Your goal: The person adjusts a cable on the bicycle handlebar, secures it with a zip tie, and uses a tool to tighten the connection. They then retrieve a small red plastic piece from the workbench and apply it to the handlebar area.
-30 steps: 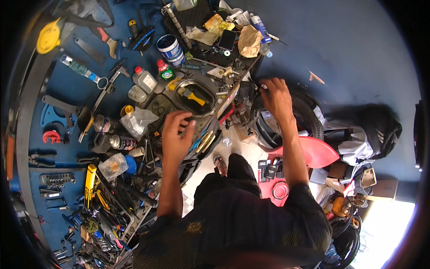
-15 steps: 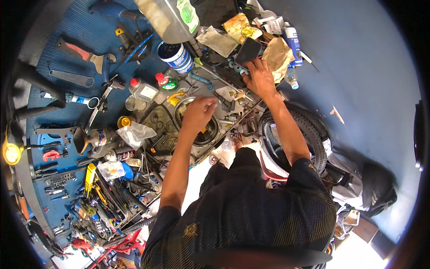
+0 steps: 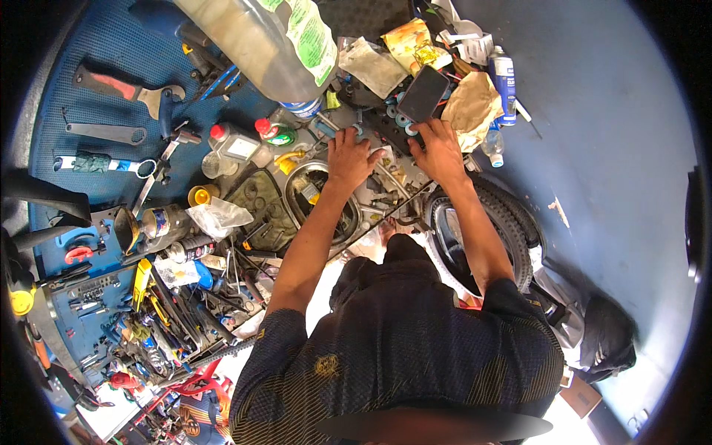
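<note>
Where both hands reach down among small metal parts (image 3: 386,185) heaped on the blue mat (image 3: 593,126), what the fingertips grip is too cluttered to tell. Left hand (image 3: 351,158) spreads flat, fingers wide; right hand (image 3: 439,150) likewise splays just below a dark flat phone (image 3: 423,93). Crumpled brown paper (image 3: 472,104) lies beside it, a ribbed black tyre (image 3: 504,222) nearer the body.

Loose parts and tools crowded the blue mat (image 3: 111,159) around both hands, a large plastic jug (image 3: 259,44) and dark phone (image 3: 423,93) blocked passage ahead, a tyre (image 3: 512,222) hemmed the right hand (image 3: 439,152), while bare floor (image 3: 608,133) lay open further right.
</note>
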A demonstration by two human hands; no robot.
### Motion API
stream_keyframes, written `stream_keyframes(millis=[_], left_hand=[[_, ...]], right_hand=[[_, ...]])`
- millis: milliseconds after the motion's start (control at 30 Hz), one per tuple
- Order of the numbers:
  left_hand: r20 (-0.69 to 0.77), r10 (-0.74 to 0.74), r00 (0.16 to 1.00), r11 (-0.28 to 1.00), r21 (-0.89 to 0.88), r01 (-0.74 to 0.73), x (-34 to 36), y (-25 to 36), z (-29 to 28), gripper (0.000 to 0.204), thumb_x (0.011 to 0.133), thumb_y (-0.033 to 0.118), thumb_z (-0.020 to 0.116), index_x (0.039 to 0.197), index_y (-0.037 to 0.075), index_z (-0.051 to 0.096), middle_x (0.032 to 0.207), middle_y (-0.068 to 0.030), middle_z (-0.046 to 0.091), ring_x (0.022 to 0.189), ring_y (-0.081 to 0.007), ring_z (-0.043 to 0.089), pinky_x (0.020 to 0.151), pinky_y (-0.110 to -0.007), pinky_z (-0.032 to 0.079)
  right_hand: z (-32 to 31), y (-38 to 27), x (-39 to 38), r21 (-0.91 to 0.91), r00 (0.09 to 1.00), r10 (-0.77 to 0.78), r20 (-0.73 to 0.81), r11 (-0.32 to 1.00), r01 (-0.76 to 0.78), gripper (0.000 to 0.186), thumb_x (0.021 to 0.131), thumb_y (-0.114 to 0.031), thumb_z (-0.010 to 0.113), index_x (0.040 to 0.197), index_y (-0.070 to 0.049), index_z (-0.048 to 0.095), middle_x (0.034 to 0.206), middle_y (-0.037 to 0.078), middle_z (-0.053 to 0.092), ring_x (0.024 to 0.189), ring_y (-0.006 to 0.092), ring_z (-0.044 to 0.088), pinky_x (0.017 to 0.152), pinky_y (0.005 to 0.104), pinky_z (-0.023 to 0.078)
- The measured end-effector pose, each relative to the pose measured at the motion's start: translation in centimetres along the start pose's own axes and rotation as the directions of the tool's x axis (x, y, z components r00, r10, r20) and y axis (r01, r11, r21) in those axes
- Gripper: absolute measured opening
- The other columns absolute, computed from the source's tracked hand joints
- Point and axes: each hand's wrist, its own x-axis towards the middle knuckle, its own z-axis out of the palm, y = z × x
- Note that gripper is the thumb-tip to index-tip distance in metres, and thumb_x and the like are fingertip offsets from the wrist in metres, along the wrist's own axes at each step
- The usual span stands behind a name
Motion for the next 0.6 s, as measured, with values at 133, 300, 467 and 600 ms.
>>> stream_keyframes(millis=[133,300,467,600], left_hand=[[-0.108,-0.078,0.991,0.996,-0.049,0.073,0.1,-0.5,1.3,0.047,0.088,0.050,0.073,0.116,0.013,0.077,0.134,-0.0154,0.053,0.125,-0.0369,0.045,0.105,-0.056,0.038],[-0.056,-0.053,0.997,0.995,0.083,0.057,0.8,0.3,1.9,0.057,0.088,0.052,0.072,0.130,0.013,0.070,0.149,-0.0170,0.043,0.134,-0.0389,0.040,0.108,-0.059,0.036],[0.033,-0.089,0.995,0.992,0.090,0.086,0.9,0.2,2.2,0.073,0.091,0.062,0.064,0.145,0.014,0.058,0.161,-0.0166,0.028,0.146,-0.0387,0.029,0.113,-0.063,0.030],[0.015,0.005,1.000,0.989,0.150,-0.008,0.7,-0.4,1.7,0.074,0.089,0.069,0.061,0.143,0.019,0.061,0.163,-0.0169,0.025,0.148,-0.0398,0.026,0.113,-0.065,0.029]], right_hand=[[-0.3,-0.1,-0.2,0.006,1.000,-0.007,-0.022,1.000,0.007,0.028,0.086,-0.018,0.075,0.112,-0.009,0.070,0.110,0.013,0.064,0.108,0.0340,0.058,0.094,0.0458,0.049],[-1.2,-0.6,-0.2,0.027,1.000,0.008,0.006,1.000,-0.008,0.030,0.086,-0.018,0.075,0.114,-0.009,0.070,0.112,0.013,0.064,0.109,0.0344,0.058,0.095,0.0453,0.048],[-2.2,-0.4,-0.4,0.023,0.999,0.037,0.034,0.999,-0.037,0.031,0.086,-0.017,0.076,0.115,-0.008,0.069,0.111,0.014,0.063,0.109,0.0349,0.058,0.096,0.0453,0.047],[-2.4,-0.2,-0.6,0.017,0.996,0.054,0.065,0.998,-0.055,0.034,0.086,-0.017,0.076,0.117,-0.007,0.067,0.110,0.015,0.063,0.107,0.0356,0.058,0.095,0.0460,0.047]])
